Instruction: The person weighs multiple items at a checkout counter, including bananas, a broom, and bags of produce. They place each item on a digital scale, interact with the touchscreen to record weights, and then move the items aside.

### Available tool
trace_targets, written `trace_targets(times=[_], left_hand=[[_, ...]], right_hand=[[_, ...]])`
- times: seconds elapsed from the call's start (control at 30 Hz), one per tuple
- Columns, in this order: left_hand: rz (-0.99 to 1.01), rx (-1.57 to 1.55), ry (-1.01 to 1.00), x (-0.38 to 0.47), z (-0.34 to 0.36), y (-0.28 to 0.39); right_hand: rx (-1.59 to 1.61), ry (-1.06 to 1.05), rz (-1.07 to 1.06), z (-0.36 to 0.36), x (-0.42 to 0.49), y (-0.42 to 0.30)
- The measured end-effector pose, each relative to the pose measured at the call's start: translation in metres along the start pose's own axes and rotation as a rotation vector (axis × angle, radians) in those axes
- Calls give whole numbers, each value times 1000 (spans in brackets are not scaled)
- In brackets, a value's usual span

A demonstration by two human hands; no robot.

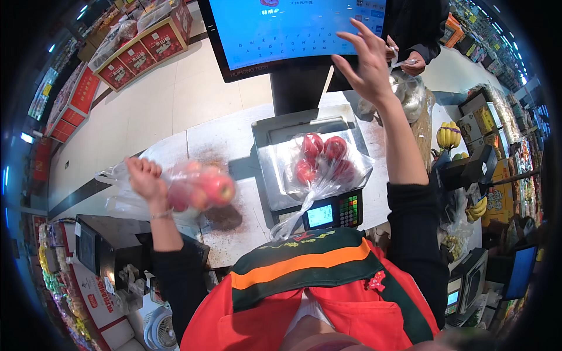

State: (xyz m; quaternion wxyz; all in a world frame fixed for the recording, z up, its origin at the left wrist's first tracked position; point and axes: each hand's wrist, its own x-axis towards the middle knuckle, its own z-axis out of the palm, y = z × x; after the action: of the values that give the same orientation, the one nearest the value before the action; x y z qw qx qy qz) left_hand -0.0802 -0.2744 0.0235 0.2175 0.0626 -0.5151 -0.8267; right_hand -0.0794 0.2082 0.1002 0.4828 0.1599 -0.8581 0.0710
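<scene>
My left hand (147, 182) is closed on the gathered top of a clear plastic bag of apples (202, 186), which is blurred and hangs over the white counter. At the upper right, my right hand (364, 61) is raised in front of the touchscreen (281, 33), fingers spread and holding nothing. Whether a fingertip touches the glass cannot be told. A second clear bag of red apples (325, 158) rests on the metal weighing scale (268, 175). Its twisted neck trails over the edge towards me, beside the lit scale display (320, 216) and keypad (350, 210).
Across the counter (164, 149), a person's hands (412, 63) hold a bag of pale produce (406, 96). Bananas (448, 135) lie at the right, near another scale (467, 281). A dark machine (109, 241) and a small fan (160, 329) stand at the lower left.
</scene>
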Motion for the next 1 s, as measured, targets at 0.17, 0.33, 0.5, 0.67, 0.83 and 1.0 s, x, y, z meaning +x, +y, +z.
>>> trace_targets(times=[0.17, 0.33, 0.5, 0.67, 0.83, 1.0], left_hand=[[-15, 68, 35, -68, -62, 80], [12, 304, -6, -111, -123, 127], [-11, 563, 104, -130, -184, 157], [20, 575, -49, -131, -223, 161], [31, 459, 14, -129, -237, 154], [249, 264, 194, -138, -236, 137]], right_hand=[[-116, 18, 71, 28, 45, -11], [-141, 21, 52, 27, 39, -6], [288, 61, 322, 20, -77, 26], [384, 72, 1100, 6, -266, 55], [339, -412, 1387, -6, -397, 20], [355, -647, 1250, -4, -423, -5]])
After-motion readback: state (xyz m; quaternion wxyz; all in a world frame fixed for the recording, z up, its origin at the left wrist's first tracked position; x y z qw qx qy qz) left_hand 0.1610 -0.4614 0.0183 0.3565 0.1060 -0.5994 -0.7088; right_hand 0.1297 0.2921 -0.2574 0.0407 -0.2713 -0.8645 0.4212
